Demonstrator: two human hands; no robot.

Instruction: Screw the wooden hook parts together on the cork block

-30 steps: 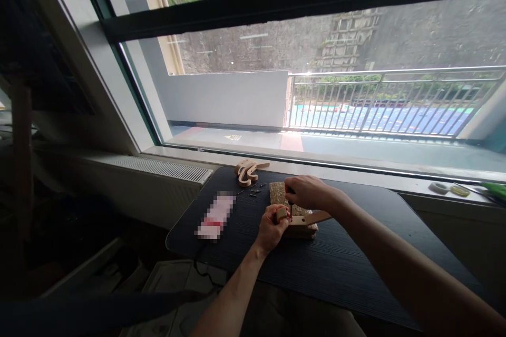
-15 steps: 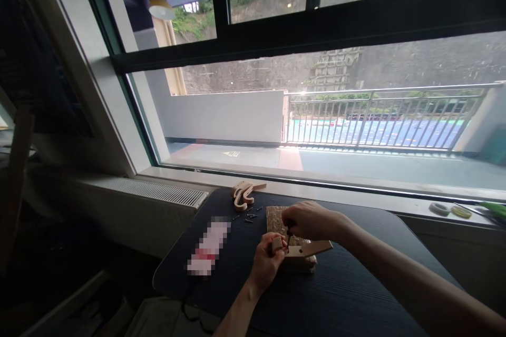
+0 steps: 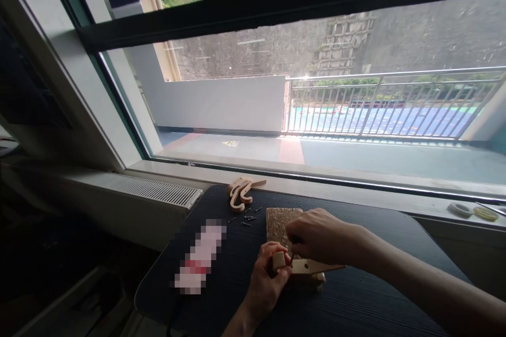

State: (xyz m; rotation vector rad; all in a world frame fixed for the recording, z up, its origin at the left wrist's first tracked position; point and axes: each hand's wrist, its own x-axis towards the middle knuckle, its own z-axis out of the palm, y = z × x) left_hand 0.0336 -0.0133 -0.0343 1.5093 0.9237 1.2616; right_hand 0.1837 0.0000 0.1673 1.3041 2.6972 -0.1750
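Observation:
My left hand [image 3: 264, 281] is closed around the curled end of a pale wooden hook [image 3: 306, 266]. The hook's flat, pointed arm stretches to the right and has a dark hole in it. Above it my right hand [image 3: 314, 233] is closed on a screwdriver [image 3: 293, 258], pointing down at the hook beside my left fingertips. Most of the screwdriver's handle is hidden in my fist, and its tip cannot be made out. Under the hook lies a rough, tan block [image 3: 279, 222] of pressed material.
Several more wooden hooks [image 3: 239, 195] lie at the table's back edge, with loose screws [image 3: 247, 217] in front of them. A blurred pink-white item [image 3: 203, 258] lies to the left on the dark table [image 3: 371, 295]. Tape rolls [image 3: 460, 210] sit on the windowsill.
My view has tilted down and come closer, so table and hands look larger. Both hands keep their hold, and the right fist has turned slightly around the screwdriver.

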